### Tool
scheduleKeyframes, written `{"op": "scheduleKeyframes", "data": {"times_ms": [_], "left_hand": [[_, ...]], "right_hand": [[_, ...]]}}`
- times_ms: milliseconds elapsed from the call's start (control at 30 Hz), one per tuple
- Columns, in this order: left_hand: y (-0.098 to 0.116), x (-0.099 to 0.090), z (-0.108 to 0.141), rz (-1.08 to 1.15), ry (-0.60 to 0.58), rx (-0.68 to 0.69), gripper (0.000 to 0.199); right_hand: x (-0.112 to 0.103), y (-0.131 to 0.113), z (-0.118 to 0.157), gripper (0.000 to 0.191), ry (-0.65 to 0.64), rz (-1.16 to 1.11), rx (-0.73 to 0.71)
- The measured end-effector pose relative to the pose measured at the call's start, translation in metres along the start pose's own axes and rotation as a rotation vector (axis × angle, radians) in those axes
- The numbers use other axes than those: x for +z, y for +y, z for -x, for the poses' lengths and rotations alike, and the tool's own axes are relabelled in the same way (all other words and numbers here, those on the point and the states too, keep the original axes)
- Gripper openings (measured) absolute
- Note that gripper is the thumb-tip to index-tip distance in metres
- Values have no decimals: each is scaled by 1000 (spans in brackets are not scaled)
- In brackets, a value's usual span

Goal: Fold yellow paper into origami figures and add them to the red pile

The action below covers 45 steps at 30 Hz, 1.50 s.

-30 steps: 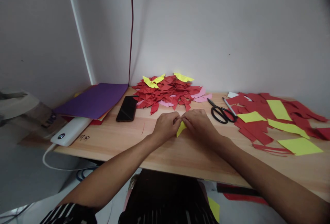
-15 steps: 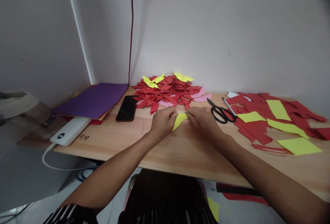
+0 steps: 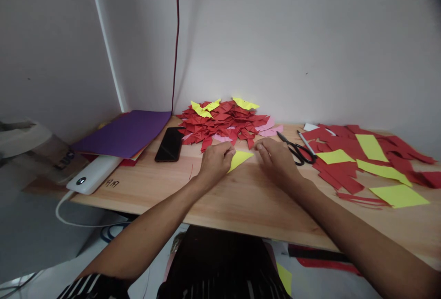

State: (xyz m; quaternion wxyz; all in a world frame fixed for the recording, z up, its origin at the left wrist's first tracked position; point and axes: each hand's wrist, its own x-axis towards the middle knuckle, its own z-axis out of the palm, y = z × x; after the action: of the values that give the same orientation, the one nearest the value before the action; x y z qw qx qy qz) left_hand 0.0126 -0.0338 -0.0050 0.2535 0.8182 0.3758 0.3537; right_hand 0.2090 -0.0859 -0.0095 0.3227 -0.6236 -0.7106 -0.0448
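Observation:
My left hand (image 3: 216,161) is closed in a pinch on a folded piece of yellow paper (image 3: 241,159) above the wooden table. The paper shows as a pointed shape aimed to the right; its left part is hidden behind my fingers. Just right of its tip is my right hand (image 3: 277,160), with loosely bent fingers, thumb and forefinger slightly apart and nothing visible between them. Behind both hands lies a heap of folded red paper pieces (image 3: 223,122), with a few pink ones and yellow folded pieces (image 3: 245,103) on top.
Black-handled scissors (image 3: 298,151) and a pen (image 3: 306,143) lie right of my right hand. Farther right are red paper strips (image 3: 341,175) and yellow sheets (image 3: 399,195). To the left are a phone (image 3: 169,144), purple paper (image 3: 127,131) and a white power bank (image 3: 93,175) with a cable.
My right hand has let go of the yellow paper's right end and moved slightly right, so the tip now shows. My left hand still holds the paper and has shifted slightly left.

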Motion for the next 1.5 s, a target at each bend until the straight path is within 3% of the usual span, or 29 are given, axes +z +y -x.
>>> {"op": "scheduleKeyframes", "data": {"times_ms": [100, 267, 467, 867, 1300, 1500], "left_hand": [[2, 1, 2, -1, -36, 22, 21], [4, 6, 6, 8, -90, 73, 26], [5, 9, 5, 68, -117, 72, 24], [-4, 14, -2, 391, -69, -106, 7], [5, 12, 6, 117, -47, -10, 11], [5, 13, 5, 156, -51, -20, 9]], "right_hand": [[-1, -3, 0, 29, 40, -28, -75], [7, -15, 3, 28, -85, -35, -205], [8, -17, 5, 24, -148, 2, -179], [7, -15, 4, 20, -143, -26, -153], [9, -19, 6, 20, -152, -40, -184], [13, -20, 6, 17, -123, -37, -167]]}}
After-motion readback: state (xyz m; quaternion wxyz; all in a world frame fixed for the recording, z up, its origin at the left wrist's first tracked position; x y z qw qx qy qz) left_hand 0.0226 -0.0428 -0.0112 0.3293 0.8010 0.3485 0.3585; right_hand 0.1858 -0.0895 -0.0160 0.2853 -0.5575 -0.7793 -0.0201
